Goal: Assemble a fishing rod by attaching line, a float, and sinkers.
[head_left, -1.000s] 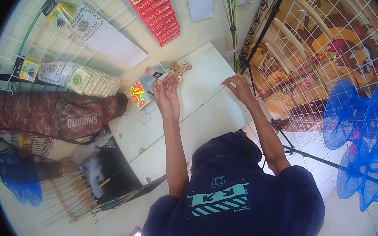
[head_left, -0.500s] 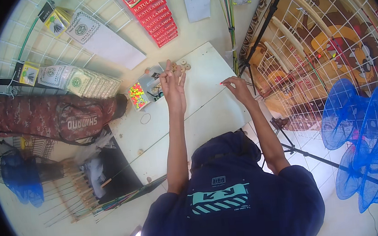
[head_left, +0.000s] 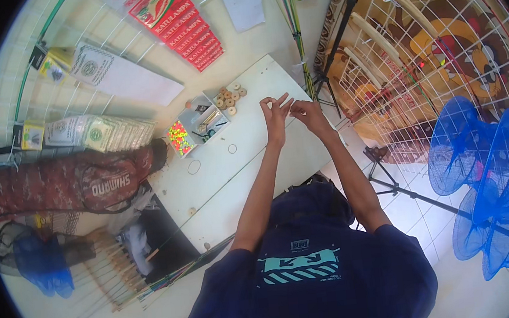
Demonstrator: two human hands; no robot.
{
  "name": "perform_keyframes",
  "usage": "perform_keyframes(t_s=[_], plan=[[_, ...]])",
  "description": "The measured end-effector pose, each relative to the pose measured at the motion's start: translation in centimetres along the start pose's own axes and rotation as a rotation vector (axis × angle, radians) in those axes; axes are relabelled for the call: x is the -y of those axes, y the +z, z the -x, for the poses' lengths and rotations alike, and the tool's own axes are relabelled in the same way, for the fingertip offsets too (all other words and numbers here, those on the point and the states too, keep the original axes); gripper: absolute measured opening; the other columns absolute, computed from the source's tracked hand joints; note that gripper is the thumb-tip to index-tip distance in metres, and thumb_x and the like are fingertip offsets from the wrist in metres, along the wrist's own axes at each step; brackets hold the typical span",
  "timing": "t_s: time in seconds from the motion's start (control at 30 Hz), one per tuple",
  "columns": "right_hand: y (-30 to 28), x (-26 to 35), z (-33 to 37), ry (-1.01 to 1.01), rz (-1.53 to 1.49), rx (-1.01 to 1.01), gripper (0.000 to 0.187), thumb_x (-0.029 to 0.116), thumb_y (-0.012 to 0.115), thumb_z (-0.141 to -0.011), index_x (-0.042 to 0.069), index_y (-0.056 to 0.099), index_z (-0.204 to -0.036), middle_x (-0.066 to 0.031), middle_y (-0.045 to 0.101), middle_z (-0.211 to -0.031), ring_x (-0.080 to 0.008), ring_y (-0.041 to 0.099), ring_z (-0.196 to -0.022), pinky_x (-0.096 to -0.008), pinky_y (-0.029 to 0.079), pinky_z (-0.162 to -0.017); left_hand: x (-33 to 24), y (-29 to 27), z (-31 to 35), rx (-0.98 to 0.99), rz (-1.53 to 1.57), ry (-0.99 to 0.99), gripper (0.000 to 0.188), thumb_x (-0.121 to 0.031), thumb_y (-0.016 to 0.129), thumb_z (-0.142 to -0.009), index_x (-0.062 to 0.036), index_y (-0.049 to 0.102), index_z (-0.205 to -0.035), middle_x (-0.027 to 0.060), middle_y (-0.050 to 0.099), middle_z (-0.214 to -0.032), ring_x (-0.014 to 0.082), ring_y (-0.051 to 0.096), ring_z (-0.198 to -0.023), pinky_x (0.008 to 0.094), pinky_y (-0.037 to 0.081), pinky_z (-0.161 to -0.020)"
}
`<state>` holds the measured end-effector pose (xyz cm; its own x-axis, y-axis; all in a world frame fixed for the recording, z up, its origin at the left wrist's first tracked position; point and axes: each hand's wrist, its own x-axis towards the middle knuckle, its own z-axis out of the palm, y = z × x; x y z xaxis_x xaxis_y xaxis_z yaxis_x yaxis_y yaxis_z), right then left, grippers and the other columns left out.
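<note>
Above the white table [head_left: 248, 159], left hand [head_left: 275, 115] and right hand [head_left: 306, 112] fingertip-close, grip contents indiscernible.

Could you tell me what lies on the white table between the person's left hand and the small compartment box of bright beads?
In the head view, a cluster of round tan discs and an open grey tray lie between the left hand and bead box.
</note>
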<state>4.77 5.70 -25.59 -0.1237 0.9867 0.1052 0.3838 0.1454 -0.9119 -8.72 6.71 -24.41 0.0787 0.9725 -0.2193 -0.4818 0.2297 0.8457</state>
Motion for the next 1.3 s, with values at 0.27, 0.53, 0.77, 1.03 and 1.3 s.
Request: perform_keyframes(t_s=[0.27,0.53,0.77,1.03,1.3], plan=[[-1.2,0.4,-0.2,-0.009,-0.007,-0.042,0.014,0.003,0.069,-0.081,0.0,0.062,-0.093,-0.0111,0.07,-0.083,-0.0213,0.066,-0.07,-0.0316,0.051,-0.067,1.4,-1.4,-2.4,0.222,-0.74,-0.065,0.017,-0.026,0.038,-0.104,-0.01,0.031,-0.107,0.0173,0.064,-0.09,0.0235,0.066,-0.08,0.0354,0.051,-0.07],[-0.6,0.5,-0.4,0.205,-0.118,-0.167,0.014,0.001,0.068,-0.082,-0.001,0.059,-0.092,-0.0136,0.068,-0.073,-0.0181,0.068,-0.067,-0.0292,0.051,-0.063,0.7,-2.1,-3.8,0.39,-0.819,-0.109,0.013,-0.022,0.039,-0.102,-0.0099,0.037,-0.106,0.008,0.057,-0.076,0.0149,0.052,-0.069,0.0327,0.043,-0.065],[-0.3,-1.2,-0.8,0.126,-0.098,-0.107,0.028,0.0,0.069,-0.081,0.001,0.06,-0.108,-0.012,0.069,-0.074,-0.0165,0.069,-0.069,-0.0276,0.051,-0.063,-0.5,-3.4,-4.7,0.482,-0.58,-0.324,0.012,-0.017,0.043,-0.093,-0.0085,0.044,-0.101,0.0037,0.053,-0.084,0.0101,0.047,-0.076,0.0244,0.038,-0.067],[-0.3,-0.1,-0.4,0.088,-0.075,-0.129,0.02,0.004,0.071,-0.081,0.004,0.068,-0.101,-0.009,0.07,-0.078,-0.0144,0.064,-0.069,-0.028,0.049,-0.066,-2.0,-3.4,-4.9,0.514,-0.549,-0.408,0.012,-0.021,0.048,-0.091,-0.0094,0.048,-0.093,0.0033,0.054,-0.075,0.008,0.043,-0.065,0.0225,0.034,-0.059],[-0.4,0.2,-0.3,-0.027,-0.024,-0.099,0.01,0.004,0.068,-0.082,0.001,0.069,-0.091,-0.012,0.066,-0.081,-0.0216,0.063,-0.07,-0.0323,0.049,-0.068,-3.3,-3.3,-4.6,0.446,-0.483,-0.493,0.027,-0.035,0.049,-0.097,-0.0078,0.051,-0.096,0.0045,0.058,-0.078,0.0089,0.044,-0.065,0.0236,0.036,-0.06]])
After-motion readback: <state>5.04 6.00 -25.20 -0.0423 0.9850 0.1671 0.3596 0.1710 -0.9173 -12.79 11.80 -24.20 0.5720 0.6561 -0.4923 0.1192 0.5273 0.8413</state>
